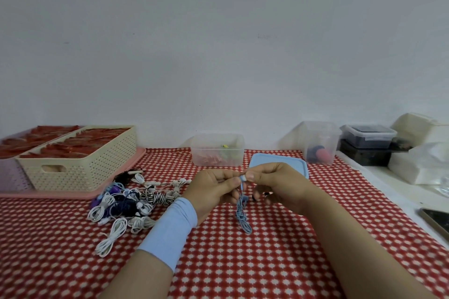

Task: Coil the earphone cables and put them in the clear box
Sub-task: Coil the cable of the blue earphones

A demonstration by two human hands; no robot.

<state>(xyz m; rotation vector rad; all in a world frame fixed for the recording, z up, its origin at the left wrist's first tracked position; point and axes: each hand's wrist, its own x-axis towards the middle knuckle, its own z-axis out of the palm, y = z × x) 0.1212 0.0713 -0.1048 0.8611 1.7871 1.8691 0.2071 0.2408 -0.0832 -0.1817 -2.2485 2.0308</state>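
Table [267,262]: red cloth with a white repeat pattern, and a white strip along the right side.
- Left rear: pink tray [73,194], loaded.
- Just in front of the tray: loose heap of earphone cables [126,204], white, purple, navy and striped.
- Centre rear: clear box [217,153]; blue lid [277,159] lies flat beside it.
- Right rear: taller clear tub [318,143].
- White strip: dark containers [364,153], white boxes [418,167], phone [437,221] at the edge.

- Even, diffuse, moderately bright; no lamp in view.
- Shadows weak, soft-edged; faint ones thrown leftward on wall [218,56] beside clear box [217,153], beyond the grip.
- Slightly soft overall; blue cable [243,216] hanging below the grip smeared, strands hard to separate.
- Wide-angle bowing far left and right of the grip.
- No blown glare; dull sheen on clear box only.
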